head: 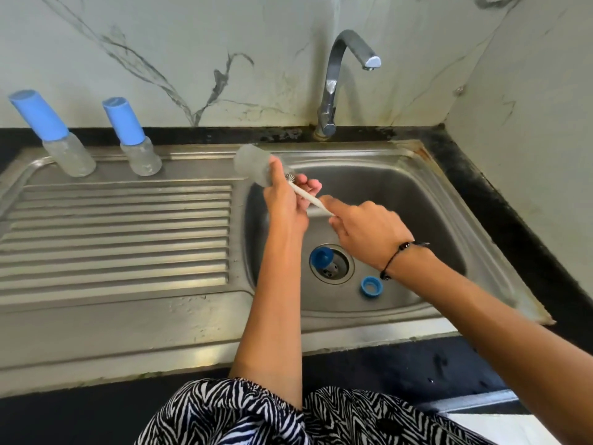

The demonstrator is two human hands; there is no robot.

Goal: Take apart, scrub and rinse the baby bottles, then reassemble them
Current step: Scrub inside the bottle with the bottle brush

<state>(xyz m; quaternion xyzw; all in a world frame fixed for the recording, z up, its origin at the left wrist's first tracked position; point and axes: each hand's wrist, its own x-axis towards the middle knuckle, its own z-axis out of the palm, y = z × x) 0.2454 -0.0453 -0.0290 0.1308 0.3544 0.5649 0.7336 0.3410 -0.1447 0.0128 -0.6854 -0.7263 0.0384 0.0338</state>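
My left hand (286, 200) grips a clear bottle body (252, 163), tilted with its base toward the upper left, above the sink's left rim. My right hand (365, 231) holds the white handle of a bottle brush (309, 198); its bristle end sits at the bottle's mouth. Two assembled bottles with blue caps, one on the left (53, 134) and one to its right (133, 138), stand on the drainboard's far edge. In the sink basin (417, 220) a blue cap (322, 257) lies on the drain and a blue screw ring (371, 286) rests beside it.
A chrome faucet (337, 81) rises behind the basin, with no water running. The ribbed steel drainboard (122, 239) stretches to the left. Black countertop (513, 220) borders the sink on the right and front. Marble-patterned walls close off the back and right.
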